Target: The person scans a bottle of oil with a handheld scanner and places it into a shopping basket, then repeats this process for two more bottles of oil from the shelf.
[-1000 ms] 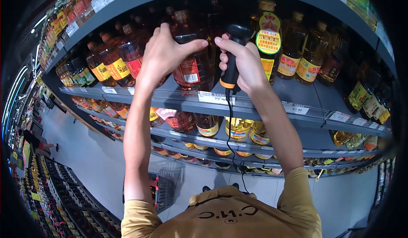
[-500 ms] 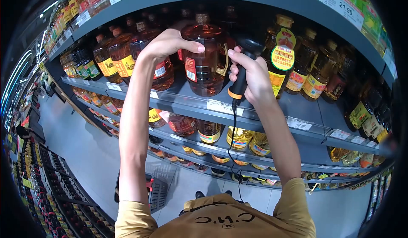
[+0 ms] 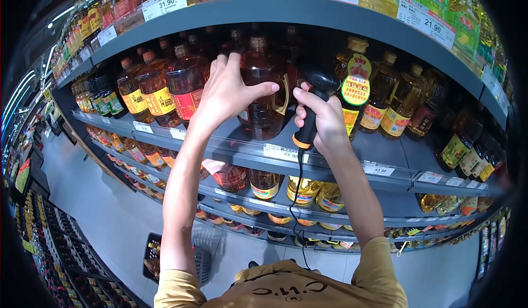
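Observation:
A large bottle of dark amber oil [image 3: 266, 120] with a moulded handle stands upright on the shelf. My left hand [image 3: 234, 91] lies across its left side, fingers spread and pointing up, thumb stretched over the bottle's front; whether it touches is hard to tell. My right hand [image 3: 330, 125] is wrapped round the grip of a black handheld barcode scanner [image 3: 320, 78] with an orange band and a cable hanging down. The scanner head is just right of the bottle's handle. Left of my left hand stands a red-labelled oil bottle [image 3: 186, 80].
More oil bottles [image 3: 405, 110] fill the shelf to the right, one with a yellow-green neck tag [image 3: 356, 82]. The upper shelf edge [image 3: 264, 15] overhangs the bottles. Price tags [image 3: 286, 153] line the lower edge. A shopping basket [image 3: 202, 264] sits on the floor below.
My left hand has shifted from gripping round the bottle's upper left to spread fingers across its left side. The scanner stays in my right hand. The view has shifted slightly.

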Demonstrator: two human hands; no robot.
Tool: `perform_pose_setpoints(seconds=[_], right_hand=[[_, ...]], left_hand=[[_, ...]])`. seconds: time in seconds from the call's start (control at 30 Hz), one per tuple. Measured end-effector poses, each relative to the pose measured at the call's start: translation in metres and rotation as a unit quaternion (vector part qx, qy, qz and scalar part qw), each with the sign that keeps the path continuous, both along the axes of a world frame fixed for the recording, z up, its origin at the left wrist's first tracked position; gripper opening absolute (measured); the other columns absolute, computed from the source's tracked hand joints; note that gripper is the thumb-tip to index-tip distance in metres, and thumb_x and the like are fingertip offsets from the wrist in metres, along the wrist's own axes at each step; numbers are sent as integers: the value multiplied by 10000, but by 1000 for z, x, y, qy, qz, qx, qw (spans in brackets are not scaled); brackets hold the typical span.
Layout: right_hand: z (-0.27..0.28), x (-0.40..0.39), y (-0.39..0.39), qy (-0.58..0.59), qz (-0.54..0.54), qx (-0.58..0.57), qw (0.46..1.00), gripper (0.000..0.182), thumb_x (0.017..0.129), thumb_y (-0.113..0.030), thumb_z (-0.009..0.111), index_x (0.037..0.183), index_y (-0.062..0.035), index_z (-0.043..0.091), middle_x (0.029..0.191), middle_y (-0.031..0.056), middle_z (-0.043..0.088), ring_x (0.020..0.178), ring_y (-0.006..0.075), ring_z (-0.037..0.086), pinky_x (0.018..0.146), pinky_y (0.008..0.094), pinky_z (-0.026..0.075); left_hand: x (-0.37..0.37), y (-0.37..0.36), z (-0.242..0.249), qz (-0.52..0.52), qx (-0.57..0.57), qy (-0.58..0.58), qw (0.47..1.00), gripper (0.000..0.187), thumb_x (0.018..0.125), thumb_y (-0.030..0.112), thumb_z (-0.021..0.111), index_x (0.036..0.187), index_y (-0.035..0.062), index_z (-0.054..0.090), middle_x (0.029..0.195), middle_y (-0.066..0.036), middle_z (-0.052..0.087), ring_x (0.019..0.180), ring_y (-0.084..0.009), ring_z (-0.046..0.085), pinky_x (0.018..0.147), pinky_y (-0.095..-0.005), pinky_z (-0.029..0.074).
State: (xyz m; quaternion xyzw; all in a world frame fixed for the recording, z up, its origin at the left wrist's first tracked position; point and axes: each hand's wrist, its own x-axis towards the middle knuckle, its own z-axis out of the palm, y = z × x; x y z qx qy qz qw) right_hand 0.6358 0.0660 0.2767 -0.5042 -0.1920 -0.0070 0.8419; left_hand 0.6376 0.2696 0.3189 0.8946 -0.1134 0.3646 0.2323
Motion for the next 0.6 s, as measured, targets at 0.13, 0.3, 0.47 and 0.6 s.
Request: perform_pose_setpoints(seconds=[0.13,0.3,0.47,0.6], right_hand=[[-2,-5,1,4,-16,-5,1000,160,911,-82,682,1019,-70,564,779,-11,531,605,74,513,516,244,436],[-10,-6,1,-10,-3,-1,1000,255,872,-97,724,1049,-6,564,744,20,553,602,87,531,510,249,446],[-9,-8,7,5,4,-19,1000,165,910,-88,689,1027,-51,579,780,1,530,615,72,512,525,238,436],[-5,-8,15,10,9,-13,1000,186,901,-90,700,1029,-57,568,766,-3,521,607,79,516,517,246,438]], left_hand=[[7,-8,-2,23,43,-23,999,854,659,463,871,1194,-122,554,1176,-326,548,1170,-471,537,950,-504,507],[14,-4,-5,16,52,-53,997,644,659,280,861,1068,-143,602,1041,-354,625,1021,-456,645,884,-472,544],[10,13,16,-108,-26,89,990,646,653,136,814,1185,-132,563,908,-252,689,841,-270,704,791,-370,555],[34,36,10,-232,-47,144,961,831,684,44,751,1436,-62,415,1045,-185,695,909,-193,673,858,-322,534]])
